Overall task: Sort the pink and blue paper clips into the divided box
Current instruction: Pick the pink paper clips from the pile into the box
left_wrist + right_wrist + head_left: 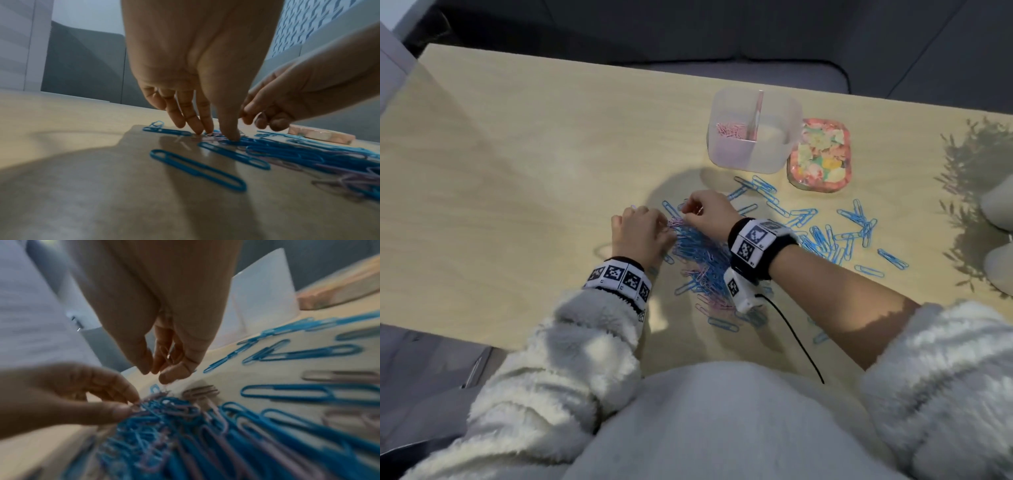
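A tangled pile of blue and pink paper clips (698,260) lies on the table in front of me. My left hand (666,224) is at the pile's far left edge; its thumb and forefinger pinch a pink clip (141,404) there. Just beyond, my right hand (688,209) hovers over the pile with fingers curled round several pink clips (165,352). The clear divided box (784,102) stands at the back right, with pink clips (731,130) in its left compartment. Its right compartment looks bare.
A floral lid (820,154) lies right of the box. Loose blue clips (842,236) are scattered across the table to the right. Pale rounded objects (996,205) sit at the right edge. A black cable (794,339) runs from my right wrist.
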